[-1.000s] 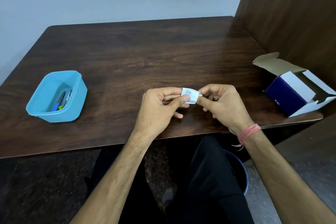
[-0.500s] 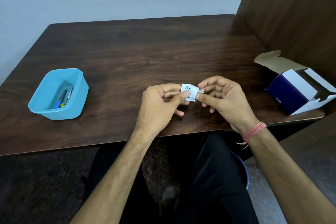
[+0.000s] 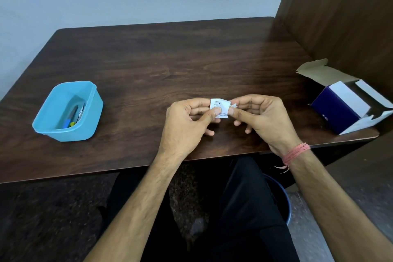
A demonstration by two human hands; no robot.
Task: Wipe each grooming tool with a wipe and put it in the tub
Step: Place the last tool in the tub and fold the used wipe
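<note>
Both hands work one small white wipe packet (image 3: pixel 219 108), held in the air just above the counter (image 3: pixel 148 66), near its front edge. The left hand (image 3: pixel 187 125) has its grip clamped on the packet's left half: thumb pressed on the printed front, index finger curled behind the top edge, other fingers curled loosely underneath. The right hand (image 3: pixel 263 119) has its grip pinched on the packet's right edge, thumb in front, index finger on top, remaining fingers bent and spread below, touching nothing else. The two thumbs sit almost tip to tip.

The packet is a small square, white, with dark printed text on the side facing the camera, too small to read. Its right edge looks crumpled and ragged where the right fingers pinch it, with a small white bit sticking out; cannot tell whether that is torn foil or the wipe itself.

The blue tub (image 3: pixel 87 117) stands on the counter well to the left of the packet, open top, upright. Inside it lie some grooming tools (image 3: pixel 73 117): a dark slim one, a metal one, and blue and yellow ends; exact types unclear.

An open cardboard box (image 3: pixel 338 110), dark blue and white with its flaps up, sits well to the right of the packet at the counter's right edge, against a wooden panel (image 3: pixel 340 17). A pink thread band (image 3: pixel 295 153) is on the right wrist.
</note>
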